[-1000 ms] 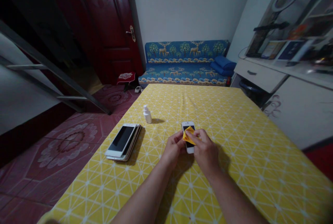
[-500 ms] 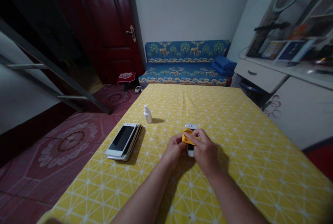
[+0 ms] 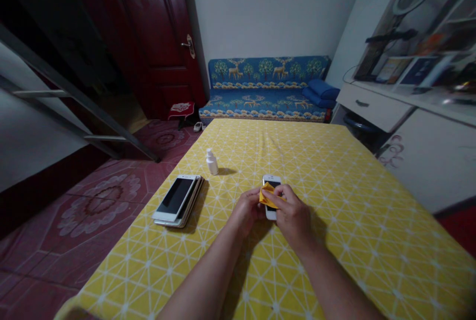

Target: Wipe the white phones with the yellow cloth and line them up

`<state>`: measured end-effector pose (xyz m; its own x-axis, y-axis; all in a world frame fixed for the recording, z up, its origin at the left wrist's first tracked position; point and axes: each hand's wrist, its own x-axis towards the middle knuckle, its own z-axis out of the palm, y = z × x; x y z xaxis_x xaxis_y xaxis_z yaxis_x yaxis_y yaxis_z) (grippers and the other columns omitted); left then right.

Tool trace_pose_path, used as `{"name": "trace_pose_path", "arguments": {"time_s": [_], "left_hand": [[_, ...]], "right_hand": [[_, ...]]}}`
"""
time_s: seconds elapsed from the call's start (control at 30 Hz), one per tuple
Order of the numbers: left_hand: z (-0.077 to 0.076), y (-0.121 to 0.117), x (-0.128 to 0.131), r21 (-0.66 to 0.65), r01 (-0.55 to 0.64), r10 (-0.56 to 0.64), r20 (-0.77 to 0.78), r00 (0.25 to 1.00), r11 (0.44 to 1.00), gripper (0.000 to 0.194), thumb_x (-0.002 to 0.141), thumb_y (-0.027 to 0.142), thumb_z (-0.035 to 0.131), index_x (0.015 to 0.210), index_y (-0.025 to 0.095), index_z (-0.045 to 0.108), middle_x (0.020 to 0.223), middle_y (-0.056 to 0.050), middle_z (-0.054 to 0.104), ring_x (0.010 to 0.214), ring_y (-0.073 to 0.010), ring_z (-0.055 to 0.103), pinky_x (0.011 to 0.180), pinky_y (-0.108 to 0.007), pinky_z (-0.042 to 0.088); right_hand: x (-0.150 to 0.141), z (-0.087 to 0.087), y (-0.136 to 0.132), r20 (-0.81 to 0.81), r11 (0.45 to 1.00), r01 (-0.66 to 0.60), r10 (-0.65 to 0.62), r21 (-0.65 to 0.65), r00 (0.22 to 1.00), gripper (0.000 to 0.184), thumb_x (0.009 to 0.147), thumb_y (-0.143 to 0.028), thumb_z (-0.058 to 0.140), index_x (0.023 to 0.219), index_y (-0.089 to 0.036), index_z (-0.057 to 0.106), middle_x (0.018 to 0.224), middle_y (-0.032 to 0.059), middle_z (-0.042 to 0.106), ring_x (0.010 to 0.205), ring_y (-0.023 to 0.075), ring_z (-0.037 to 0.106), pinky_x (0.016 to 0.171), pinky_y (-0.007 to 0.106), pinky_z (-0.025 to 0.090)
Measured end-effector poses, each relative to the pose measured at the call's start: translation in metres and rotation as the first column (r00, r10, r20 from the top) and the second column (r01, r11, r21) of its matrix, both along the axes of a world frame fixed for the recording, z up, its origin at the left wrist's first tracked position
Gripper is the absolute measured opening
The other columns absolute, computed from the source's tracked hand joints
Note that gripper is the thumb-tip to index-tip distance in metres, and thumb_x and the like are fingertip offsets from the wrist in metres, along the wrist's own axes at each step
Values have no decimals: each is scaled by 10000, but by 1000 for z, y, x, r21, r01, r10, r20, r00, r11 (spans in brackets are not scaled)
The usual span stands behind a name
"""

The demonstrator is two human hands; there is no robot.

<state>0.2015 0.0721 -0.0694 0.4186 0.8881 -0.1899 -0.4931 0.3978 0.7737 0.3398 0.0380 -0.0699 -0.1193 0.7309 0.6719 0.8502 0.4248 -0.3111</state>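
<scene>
A white smartphone (image 3: 271, 215) with a dark screen lies face up on the table, partly hidden by my hands. My right hand (image 3: 293, 211) is closed on a folded orange-yellow cloth (image 3: 270, 197) and presses it against the screen. At the phone's left edge, my left hand (image 3: 247, 209) has its fingers curled and steadies the phone; its fingertips are partly covered. To the left lies a small stack of phones, with a white smartphone (image 3: 176, 198) on top. Behind that stack a small white bottle (image 3: 211, 164) stands upright.
A yellow cloth with white lines (image 3: 316, 146) covers the table. Beyond its far edge is a blue patterned sofa (image 3: 256, 97). A white cabinet (image 3: 427, 151) stands on the right, and a metal ladder (image 3: 96, 117) leans at the left near a dark red door (image 3: 156, 37).
The phone under my hands has shifted and tilted slightly to the left. My left fingers have moved a little along its edge. The cloth stays on the screen in my right hand.
</scene>
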Motion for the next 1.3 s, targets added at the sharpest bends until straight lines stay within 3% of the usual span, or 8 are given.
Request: {"name": "trace_pose_path", "arguments": {"time_s": [0.13, 0.3, 0.5, 0.6, 0.83, 1.1, 1.3], "left_hand": [[4, 4, -6, -43, -69, 71, 63, 995, 997, 293, 712, 362, 731, 870, 116, 702, 816, -78, 688, 674, -169, 616, 640, -290, 502], [4, 8, -13, 25, -193, 190, 80, 978, 981, 312, 665, 273, 810, 905, 122, 679, 783, -42, 691, 635, -131, 618, 616, -239, 467], [1, 13, -15, -21, -303, 304, 73, 950, 953, 368, 641, 262, 830, 949, 137, 672, 784, -25, 689, 609, -117, 611, 578, -229, 471], [1, 12, -13, -18, -301, 302, 77, 950, 953, 375, 652, 262, 828, 972, 139, 676, 817, -34, 700, 630, -123, 619, 587, -233, 474], [2, 9, -11, 5, -337, 333, 133, 933, 942, 270, 649, 198, 834, 859, 130, 679, 705, 13, 645, 550, -54, 534, 535, -161, 407], [1, 8, -11, 15, -269, 268, 70, 961, 963, 374, 694, 263, 810, 1020, 128, 687, 927, -79, 723, 718, -168, 669, 647, -284, 546], [-2, 10, -12, 15, -266, 264, 65, 962, 964, 366, 684, 264, 812, 1000, 132, 682, 786, -35, 692, 583, -112, 611, 550, -219, 493]], "right_hand": [[-5, 0, -2, 37, 998, -60, 61, -13, 997, 518, 807, 44, 432, 1046, -284, 754, 883, 33, 611, 733, 130, 593, 603, 224, 421], [-7, 1, -3, 62, 994, -109, 110, -16, 992, 531, 799, 57, 440, 1042, -293, 755, 881, 34, 612, 771, 145, 600, 658, 252, 451], [7, -2, 1, 32, 999, 22, -21, -25, 999, 602, 714, 98, 426, 1040, -286, 755, 909, 30, 619, 752, 138, 596, 617, 236, 417], [5, -2, 0, 44, 998, 54, -53, -15, 998, 587, 718, 90, 426, 1024, -285, 758, 896, 29, 615, 720, 135, 581, 596, 236, 402], [-14, 3, -7, 72, 998, -48, 50, -30, 996, 539, 766, 69, 457, 1039, -286, 758, 879, 38, 613, 778, 160, 592, 673, 262, 438], [12, -5, 1, 74, 993, 116, -113, -28, 991, 582, 686, 100, 450, 1006, -273, 764, 908, 35, 624, 713, 147, 568, 596, 256, 373], [-3, -1, -5, 88, 998, -41, 45, -54, 995, 541, 748, 69, 498, 1010, -329, 755, 895, 25, 623, 774, 162, 570, 680, 272, 406]]}}
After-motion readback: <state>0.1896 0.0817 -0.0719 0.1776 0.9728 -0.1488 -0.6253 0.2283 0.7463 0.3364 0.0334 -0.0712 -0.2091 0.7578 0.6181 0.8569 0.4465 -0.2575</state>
